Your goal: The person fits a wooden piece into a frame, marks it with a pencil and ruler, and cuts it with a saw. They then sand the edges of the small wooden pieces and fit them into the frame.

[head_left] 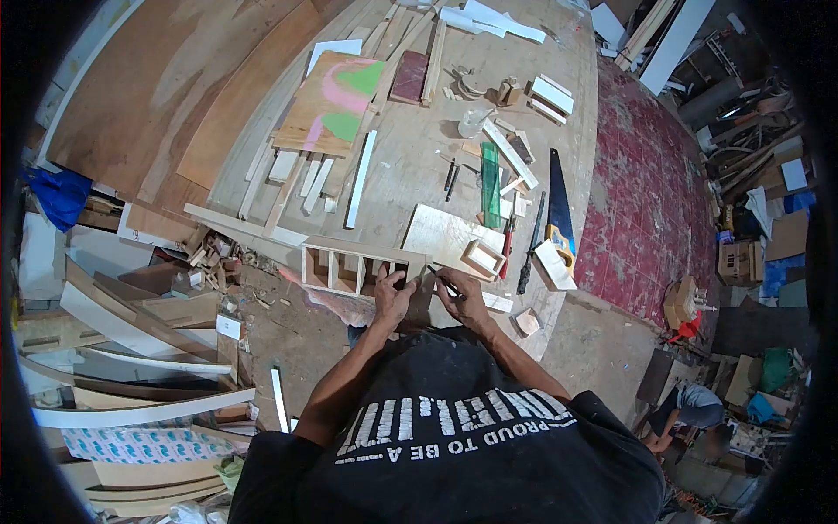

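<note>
A small wooden frame with several open compartments (320, 280) lies at the near edge of the workbench. My left hand (394, 295) grips its right part, with the fingers bent over a divider. Beside it my right hand (465, 301) is closed round a thin dark pen (443, 278), whose tip is at the frame's right end. Just beyond my right hand a small rectangular wooden frame (483, 258) rests on a pale plywood board (436, 231). The underside of the compartment frame is hidden.
Right of my hands lie a handsaw (559, 196), a red screwdriver (507, 242) and a green transparent ruler (491, 183). A painted board (336, 100) and wood strips cover the bench's far left. Curved panels (140, 393) stand at left. Another person (694, 409) bends at lower right.
</note>
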